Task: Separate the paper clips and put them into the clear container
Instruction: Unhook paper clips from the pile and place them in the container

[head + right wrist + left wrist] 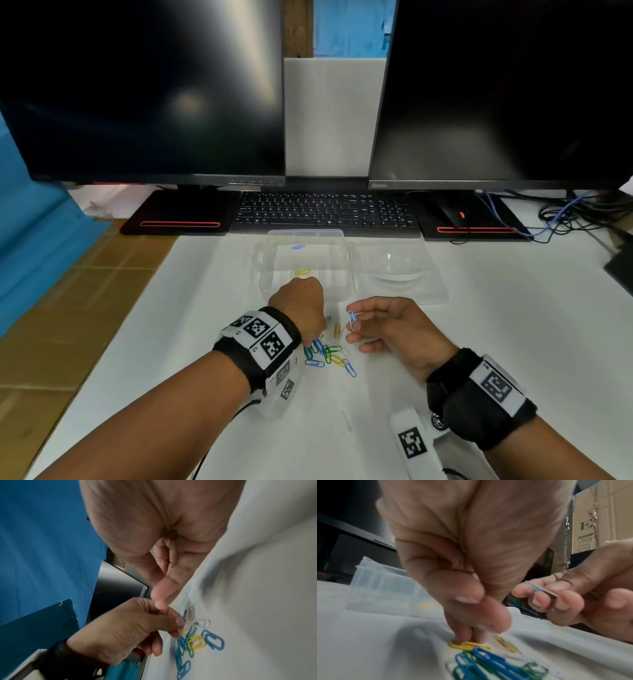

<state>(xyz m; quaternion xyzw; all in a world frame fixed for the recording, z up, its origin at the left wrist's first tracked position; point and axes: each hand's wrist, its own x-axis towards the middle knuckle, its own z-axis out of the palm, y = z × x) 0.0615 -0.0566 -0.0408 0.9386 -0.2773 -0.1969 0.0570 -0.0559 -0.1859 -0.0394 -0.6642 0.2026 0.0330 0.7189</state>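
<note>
A pile of coloured paper clips (329,356) lies on the white table between my hands. My left hand (310,342) reaches down into the pile's left edge, and its thumb and fingertips pinch a yellow paper clip (467,644). My right hand (351,325) hovers just right of the pile and pinches a blue paper clip (352,317) between thumb and forefinger, a little above the table. The clear container (274,263) stands open just beyond my left hand. A blue clip (298,246) and a yellow clip (302,272) lie inside it.
The container's clear lid (400,270) lies right of it. Behind stand a black keyboard (325,212), a mouse (452,214) and two dark monitors (144,89). Cables (575,216) trail at the far right. Brown cardboard (68,308) borders the table's left edge.
</note>
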